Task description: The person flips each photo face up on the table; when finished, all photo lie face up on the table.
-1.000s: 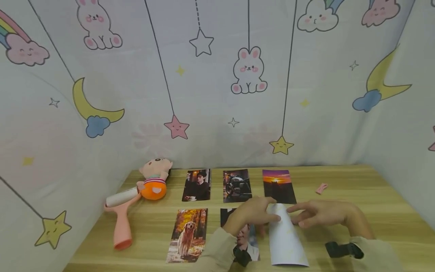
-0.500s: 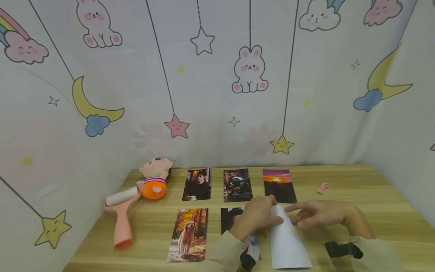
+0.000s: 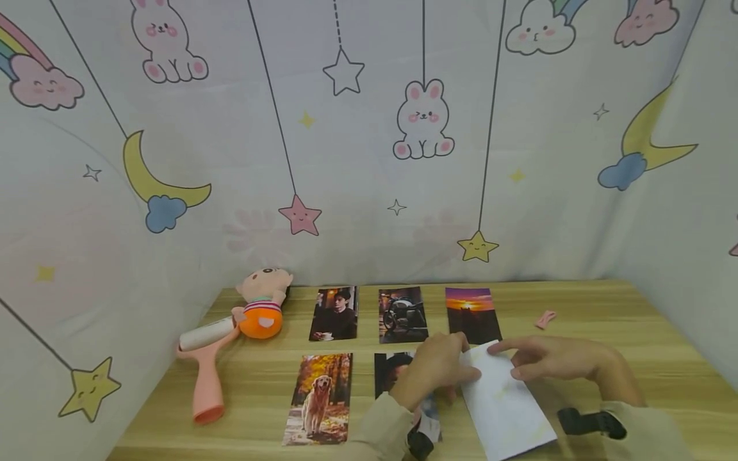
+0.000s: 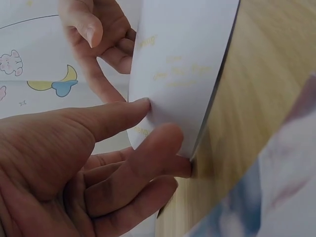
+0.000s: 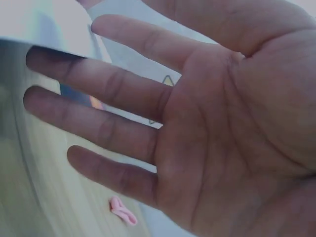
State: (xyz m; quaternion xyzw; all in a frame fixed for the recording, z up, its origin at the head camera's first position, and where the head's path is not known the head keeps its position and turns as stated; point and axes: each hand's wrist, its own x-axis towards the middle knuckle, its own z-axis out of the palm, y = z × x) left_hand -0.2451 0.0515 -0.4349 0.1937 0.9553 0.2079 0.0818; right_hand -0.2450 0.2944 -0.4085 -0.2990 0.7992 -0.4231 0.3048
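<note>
A photo print [image 3: 507, 410], its white back with faint yellow lettering facing up, slants over the table at front right. At its upper left corner my left hand [image 3: 438, 368] pinches it, the thumb [image 4: 121, 118] on the white side and other fingers behind. My right hand [image 3: 556, 362] is at its right edge, index fingertip on the far corner. In the right wrist view these fingers [image 5: 94, 84] are nearly straight, one tip passing under the sheet. Beneath my left wrist lies a portrait photo [image 3: 392, 371], partly covered.
Laid out face up are a dog photo [image 3: 319, 400], a café portrait [image 3: 336, 314], a motorcycle photo [image 3: 403, 315] and a sunset photo [image 3: 471, 314]. A pink lint roller [image 3: 207, 378] and a plush toy [image 3: 262, 304] lie left. A small pink bow [image 3: 546, 319] lies back right.
The print has flattened from a curved, narrow shape to a broad sheet, and its near end has swung right. My right hand has come onto its edge; my left keeps its grip.
</note>
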